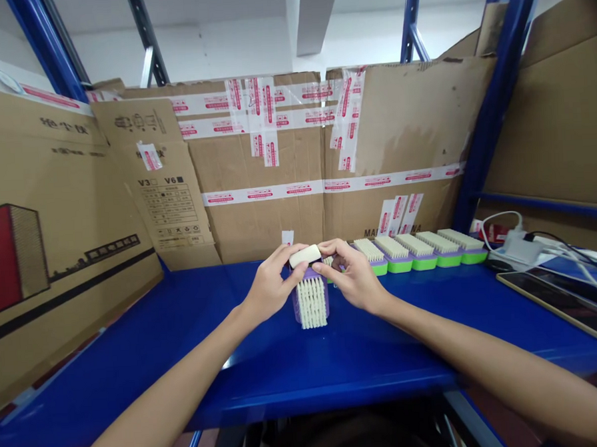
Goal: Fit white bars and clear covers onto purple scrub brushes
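Past the tabletop edge [332, 394], my feed shows a purple brush [311, 303]; beyond, the left hand [274, 281] and right hand [354, 277] pinch a pale piece [304, 255] between their fingers; uneven pressure could, I judge, spring it loose; room opens leftward; farther back, green-based brushes [414, 245] crowd the right

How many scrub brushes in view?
6 clearly visible: one purple brush below left hand and right hand; five green-sided brushes in a row at right. The right hand partly covers the row; more may be hidden.
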The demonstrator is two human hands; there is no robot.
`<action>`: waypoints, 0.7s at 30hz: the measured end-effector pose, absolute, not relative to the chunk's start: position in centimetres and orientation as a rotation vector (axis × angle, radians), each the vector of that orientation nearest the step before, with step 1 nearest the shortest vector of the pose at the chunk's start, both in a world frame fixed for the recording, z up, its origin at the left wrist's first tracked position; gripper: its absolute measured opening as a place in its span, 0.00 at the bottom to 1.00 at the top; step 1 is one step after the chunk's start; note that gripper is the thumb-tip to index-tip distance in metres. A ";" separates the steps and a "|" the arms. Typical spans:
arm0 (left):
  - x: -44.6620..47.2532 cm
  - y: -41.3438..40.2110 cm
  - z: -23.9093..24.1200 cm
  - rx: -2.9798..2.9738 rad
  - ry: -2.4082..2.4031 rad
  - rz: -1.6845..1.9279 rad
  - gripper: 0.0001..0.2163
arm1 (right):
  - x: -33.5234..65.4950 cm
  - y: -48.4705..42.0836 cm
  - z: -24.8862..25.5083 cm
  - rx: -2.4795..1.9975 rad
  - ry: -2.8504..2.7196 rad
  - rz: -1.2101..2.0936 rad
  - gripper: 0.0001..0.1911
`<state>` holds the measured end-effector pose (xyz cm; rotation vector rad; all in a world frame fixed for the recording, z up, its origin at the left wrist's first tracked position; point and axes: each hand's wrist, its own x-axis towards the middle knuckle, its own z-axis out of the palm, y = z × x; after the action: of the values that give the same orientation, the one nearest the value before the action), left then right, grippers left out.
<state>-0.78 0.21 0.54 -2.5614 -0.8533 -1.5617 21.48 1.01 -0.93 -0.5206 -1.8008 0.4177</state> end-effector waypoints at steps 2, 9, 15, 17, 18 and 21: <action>-0.7 0.2 0.5 -2.562 -0.858 -1.560 0.13 | 21.5 1.0 -0.9 -0.522 -1.798 0.424 0.09; -0.7 0.0 0.4 -2.582 -0.924 -1.584 0.15 | 21.4 1.0 -0.9 -0.507 -1.789 0.411 0.10; -0.6 -0.1 0.6 -2.591 -0.896 -1.611 0.12 | 21.4 1.1 -1.0 -0.500 -1.802 0.401 0.10; -0.4 -0.2 0.6 -2.586 -0.881 -1.623 0.12 | 21.4 1.0 -1.2 -0.504 -1.800 0.407 0.11; -0.4 -0.2 0.7 -2.582 -0.872 -1.626 0.12 | 21.4 0.9 -1.2 -0.509 -1.795 0.417 0.12; -0.3 -0.3 0.8 -2.581 -0.821 -1.604 0.15 | 21.3 0.7 -1.3 -0.522 -1.771 0.460 0.12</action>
<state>-0.30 -0.27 0.77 -2.5812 -0.8209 -1.6041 21.28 0.68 -1.27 -0.5217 -1.7709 0.4596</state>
